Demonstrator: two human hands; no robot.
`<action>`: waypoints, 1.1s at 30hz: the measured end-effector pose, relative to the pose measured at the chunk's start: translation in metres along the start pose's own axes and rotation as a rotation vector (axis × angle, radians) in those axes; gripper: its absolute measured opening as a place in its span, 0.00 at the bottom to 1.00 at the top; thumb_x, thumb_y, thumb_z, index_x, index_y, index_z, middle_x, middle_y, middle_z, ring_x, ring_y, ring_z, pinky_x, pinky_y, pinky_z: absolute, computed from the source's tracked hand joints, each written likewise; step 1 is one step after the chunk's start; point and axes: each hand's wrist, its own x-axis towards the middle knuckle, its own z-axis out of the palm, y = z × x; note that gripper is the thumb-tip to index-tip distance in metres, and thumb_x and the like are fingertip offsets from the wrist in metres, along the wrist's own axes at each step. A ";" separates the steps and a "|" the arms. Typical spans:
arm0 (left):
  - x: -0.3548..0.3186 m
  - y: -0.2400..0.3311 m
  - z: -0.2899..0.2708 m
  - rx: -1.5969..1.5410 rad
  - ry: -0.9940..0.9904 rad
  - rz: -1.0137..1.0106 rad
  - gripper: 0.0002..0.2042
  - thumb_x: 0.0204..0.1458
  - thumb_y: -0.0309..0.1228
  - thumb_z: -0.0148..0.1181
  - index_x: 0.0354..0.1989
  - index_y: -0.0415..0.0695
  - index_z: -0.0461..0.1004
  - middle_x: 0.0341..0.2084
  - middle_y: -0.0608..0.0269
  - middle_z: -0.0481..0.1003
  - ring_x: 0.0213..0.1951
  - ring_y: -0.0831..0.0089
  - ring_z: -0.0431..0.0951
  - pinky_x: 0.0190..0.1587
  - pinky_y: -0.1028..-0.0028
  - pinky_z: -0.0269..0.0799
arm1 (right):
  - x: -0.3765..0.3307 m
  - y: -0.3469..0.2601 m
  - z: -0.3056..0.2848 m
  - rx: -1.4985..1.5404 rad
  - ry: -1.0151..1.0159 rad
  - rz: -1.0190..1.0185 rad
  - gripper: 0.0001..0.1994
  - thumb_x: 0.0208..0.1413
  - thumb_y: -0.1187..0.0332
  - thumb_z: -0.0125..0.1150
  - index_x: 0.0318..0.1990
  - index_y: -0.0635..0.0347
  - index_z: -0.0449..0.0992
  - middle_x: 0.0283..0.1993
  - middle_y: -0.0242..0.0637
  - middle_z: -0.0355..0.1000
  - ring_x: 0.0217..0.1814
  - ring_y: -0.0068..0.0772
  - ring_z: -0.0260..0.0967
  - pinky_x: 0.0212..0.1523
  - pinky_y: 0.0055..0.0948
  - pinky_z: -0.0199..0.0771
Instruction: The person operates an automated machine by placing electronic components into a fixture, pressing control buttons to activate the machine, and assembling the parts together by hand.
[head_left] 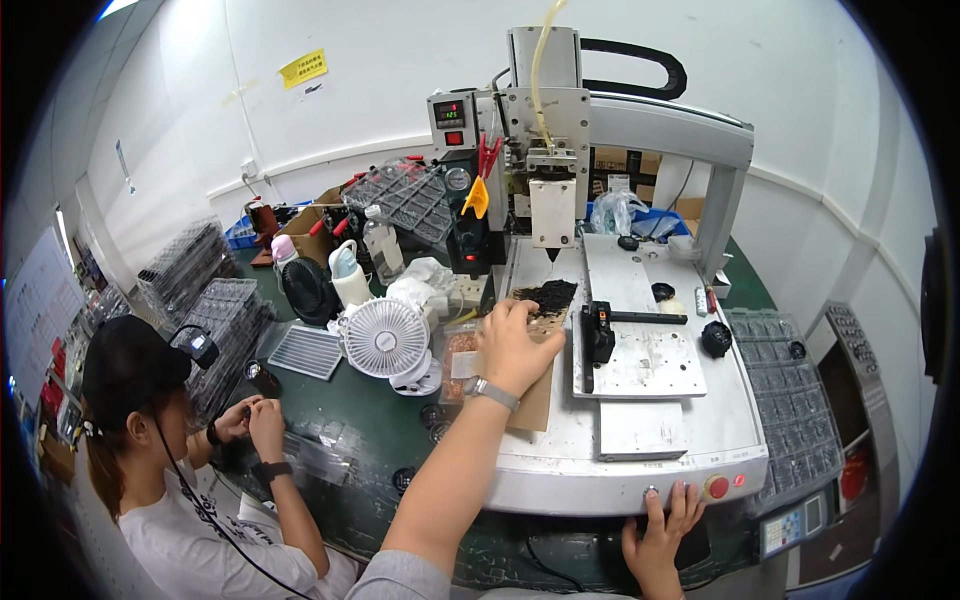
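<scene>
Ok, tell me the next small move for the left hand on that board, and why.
Probably lift the left hand clear of the brown board. It rests on the board close under the dispensing nozzle, while the right hand has fingers at the machine's front buttons.

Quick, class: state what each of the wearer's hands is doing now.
Left hand: open, resting on the brown cardboard sheet.
Right hand: open, fingers on the grey machine's front edge.

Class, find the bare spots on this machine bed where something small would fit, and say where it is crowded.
Bare: the pale plate ahead of the red button. Crowded: the brown board under the left hand, and the table by the white fan.
</scene>
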 end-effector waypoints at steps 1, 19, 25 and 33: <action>0.000 0.002 0.000 -0.003 0.002 0.001 0.24 0.42 0.45 0.68 0.46 0.45 0.75 0.50 0.54 0.69 0.57 0.55 0.66 0.59 0.56 0.61 | 0.000 0.000 0.000 -0.001 0.005 0.002 0.33 0.44 0.68 0.64 0.63 0.49 0.63 0.71 0.56 0.47 0.75 0.67 0.36 0.69 0.68 0.27; 0.004 -0.003 0.002 -0.189 0.058 0.005 0.22 0.42 0.42 0.70 0.42 0.40 0.77 0.45 0.52 0.72 0.48 0.55 0.73 0.53 0.63 0.69 | 0.005 0.011 -0.019 0.010 0.087 -0.019 0.28 0.43 0.72 0.60 0.57 0.48 0.70 0.68 0.57 0.50 0.74 0.62 0.39 0.68 0.64 0.33; 0.007 -0.006 -0.002 -0.334 0.023 -0.080 0.22 0.41 0.44 0.69 0.42 0.44 0.77 0.46 0.56 0.73 0.50 0.57 0.73 0.54 0.60 0.68 | 0.005 0.065 -0.040 -0.193 0.201 0.300 0.31 0.42 0.77 0.49 0.61 0.71 0.66 0.67 0.60 0.54 0.69 0.63 0.50 0.67 0.59 0.44; 0.007 -0.001 -0.007 -0.247 0.200 -0.051 0.22 0.41 0.39 0.71 0.42 0.39 0.75 0.44 0.53 0.71 0.44 0.60 0.74 0.50 0.64 0.70 | 0.012 0.087 -0.068 -0.014 0.143 0.296 0.22 0.43 0.80 0.51 0.50 0.69 0.73 0.61 0.57 0.62 0.67 0.61 0.54 0.67 0.55 0.49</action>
